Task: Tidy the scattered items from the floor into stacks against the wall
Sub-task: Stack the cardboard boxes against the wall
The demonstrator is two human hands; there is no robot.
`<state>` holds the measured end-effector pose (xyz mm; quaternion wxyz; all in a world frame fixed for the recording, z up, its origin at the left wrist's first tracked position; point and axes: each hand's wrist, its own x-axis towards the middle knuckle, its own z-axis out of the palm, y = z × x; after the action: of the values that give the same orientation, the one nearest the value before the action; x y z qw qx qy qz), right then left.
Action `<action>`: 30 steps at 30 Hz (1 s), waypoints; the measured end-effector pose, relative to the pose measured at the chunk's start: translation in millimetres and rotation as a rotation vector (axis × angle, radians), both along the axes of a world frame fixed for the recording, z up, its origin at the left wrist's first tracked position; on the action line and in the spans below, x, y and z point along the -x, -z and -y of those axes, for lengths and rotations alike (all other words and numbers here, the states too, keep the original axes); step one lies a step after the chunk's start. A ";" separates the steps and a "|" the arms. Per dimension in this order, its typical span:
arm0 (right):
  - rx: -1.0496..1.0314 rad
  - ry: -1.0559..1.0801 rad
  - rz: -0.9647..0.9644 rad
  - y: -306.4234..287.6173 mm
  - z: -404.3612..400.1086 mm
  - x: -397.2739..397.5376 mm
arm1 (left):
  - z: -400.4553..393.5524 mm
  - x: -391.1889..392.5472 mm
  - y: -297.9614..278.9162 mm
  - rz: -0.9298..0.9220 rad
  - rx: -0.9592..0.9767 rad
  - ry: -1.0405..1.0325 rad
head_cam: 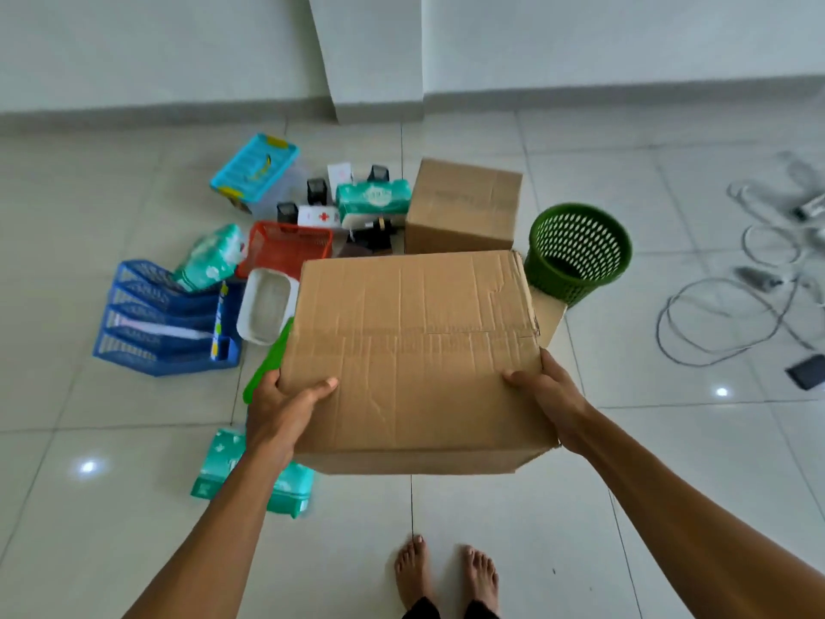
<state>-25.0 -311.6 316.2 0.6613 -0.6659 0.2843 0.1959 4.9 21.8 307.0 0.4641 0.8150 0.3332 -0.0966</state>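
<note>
At the far left, a blue plastic mesh tiered file tray [163, 319] lay on the glossy pale tiled floor [111, 440], and a teal soft pack of tissues [210, 257] leaned against its upper edge. Beyond them sat a clear plastic storage box with a blue lid and yellow clips [255, 172], well short of the white wall [156, 46]. Just right of the tray you had a white oblong plastic basin [266, 306] and, behind it, a red plastic mesh basket [288, 247]. Your left hand [281, 408] gripped the near left corner of the large brown corrugated cardboard box [415, 350], thumb laid over the top and fingers curled under the side; beneath that forearm another teal tissue pack [254, 475] lay flat on the tiles, and a bright green plastic strip [268, 364] showed beside the box's left edge. You held the box off the floor, in front of your bare feet [446, 574]. Behind it were a small white first-aid case with a red cross [319, 215], a green tissue pack [372, 198] and a smaller closed brown cardboard box [464, 207]. Your right hand [547, 390] clasped the near right corner the same way, thumb on top. Further right, a green perforated plastic wastebasket [578, 252] stood tilted, touching the box's loose flap, and grey cables [723, 323] sprawled near the right edge.
</note>
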 end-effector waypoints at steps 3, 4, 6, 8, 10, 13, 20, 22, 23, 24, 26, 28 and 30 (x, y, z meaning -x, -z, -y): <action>-0.006 0.012 0.070 -62.9 8.8 -0.5 | 1.9 -12.6 -59.8 0.073 0.012 0.058; -0.013 0.016 0.097 -82.2 11.8 0.9 | 4.1 -16.2 -79.8 0.099 0.026 0.081; -0.024 0.033 0.171 -117.5 19.3 2.6 | 10.2 -25.8 -116.1 0.153 0.061 0.129; -0.028 0.054 0.232 -144.8 27.7 3.7 | 18.5 -34.8 -145.9 0.195 0.088 0.179; -0.020 0.074 0.281 -170.0 39.2 7.7 | 30.3 -42.6 -172.3 0.236 0.098 0.221; -0.001 0.107 0.325 -194.8 64.9 11.6 | 51.2 -54.5 -202.1 0.292 0.128 0.281; 0.019 0.187 0.367 -218.7 166.6 13.2 | 143.4 -65.5 -239.8 0.382 0.346 0.362; 0.021 0.186 0.372 -223.1 200.0 10.2 | 180.7 -64.4 -247.8 0.398 0.415 0.350; 0.024 0.185 0.379 -226.1 217.9 8.8 | 200.3 -64.2 -251.6 0.409 0.448 0.353; 0.029 0.183 0.386 -228.7 235.2 7.3 | 219.5 -65.0 -254.0 0.413 0.477 0.354; 0.038 0.190 0.389 -233.4 270.5 5.4 | 256.5 -68.3 -257.6 0.408 0.493 0.376; 0.044 0.190 0.395 -237.9 299.5 0.9 | 285.7 -71.5 -258.1 0.418 0.506 0.381; 0.041 0.199 0.409 -241.4 329.6 -7.9 | 315.9 -79.7 -256.6 0.413 0.508 0.378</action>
<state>-17.1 -641.1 557.6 0.7074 -0.6739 0.2128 -0.0152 84.6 -294.1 563.6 0.6828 0.7234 0.0417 -0.0936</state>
